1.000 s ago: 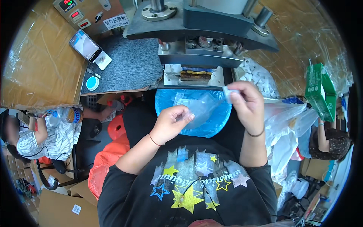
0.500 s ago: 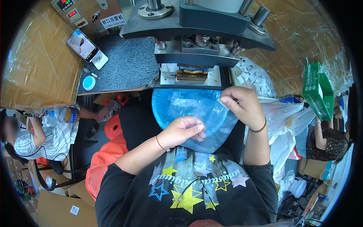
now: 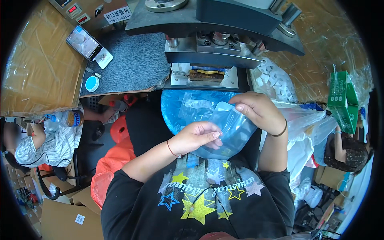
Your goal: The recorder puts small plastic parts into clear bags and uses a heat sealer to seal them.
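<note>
A clear plastic pouch (image 3: 234, 130) with rounded corners is stretched between my two hands in front of my shirt. My right hand (image 3: 259, 113) pinches its upper right edge between thumb and fingers. At its lower left side my left hand (image 3: 199, 138) is closed, thumb against curled fingers, some of them behind the film. Just beyond the hands, a bin lined with a blue bag (image 3: 169, 114) sits between my legs, with another clear pouch (image 3: 193, 105) lying in it. Past the bin stands a press, its lower die (image 3: 206, 75) on a metal plate.
White plastic spouts (image 3: 276, 82) fill a clear bag right of the press. On the grey mat (image 3: 138, 60) at left are a propped phone (image 3: 84, 42) and a round blue-lidded jar (image 3: 92, 84). A green box (image 3: 342, 102) stands far right. People sit at both sides.
The pouch has tilted, and its rounded upper corner now stands up between my hands. My right hand has turned over its edge; the left has shifted slightly right. The view has moved a little.
</note>
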The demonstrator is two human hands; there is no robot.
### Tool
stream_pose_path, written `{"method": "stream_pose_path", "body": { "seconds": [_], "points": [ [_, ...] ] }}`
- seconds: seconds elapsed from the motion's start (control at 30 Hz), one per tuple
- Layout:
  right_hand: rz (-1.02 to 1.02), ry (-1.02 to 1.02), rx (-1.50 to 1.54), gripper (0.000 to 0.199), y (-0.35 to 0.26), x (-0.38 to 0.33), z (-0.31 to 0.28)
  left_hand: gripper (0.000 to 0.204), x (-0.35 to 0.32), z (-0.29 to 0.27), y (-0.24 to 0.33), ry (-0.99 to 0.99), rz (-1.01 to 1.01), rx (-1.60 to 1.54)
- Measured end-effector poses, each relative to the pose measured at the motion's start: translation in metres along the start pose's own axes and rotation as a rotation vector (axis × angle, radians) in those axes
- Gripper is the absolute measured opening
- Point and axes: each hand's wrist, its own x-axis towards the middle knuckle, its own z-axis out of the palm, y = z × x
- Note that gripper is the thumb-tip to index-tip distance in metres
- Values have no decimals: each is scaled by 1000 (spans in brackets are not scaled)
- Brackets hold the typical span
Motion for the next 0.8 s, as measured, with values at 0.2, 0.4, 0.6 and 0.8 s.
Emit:
{"method": "stream_pose_path", "body": {
  "seconds": [0.2, 0.4, 0.6, 0.8],
  "points": [
    [21, -92, 52, 35, 4, 0, -2, 25, 2, -10, -7, -17, 15, -24],
    [243, 405, -466, 28, 31, -1, -19, 22, 0, -17, -5, 42, 46, -32],
    [257, 319, -555, 27, 101, -16, -13, 22, 4, -31, 9, 244, 102, -78],
    [426, 399, -471, 28, 89, -13, -5, 18, 16, -36, 35, 371, 145, -190]
  ]
}}
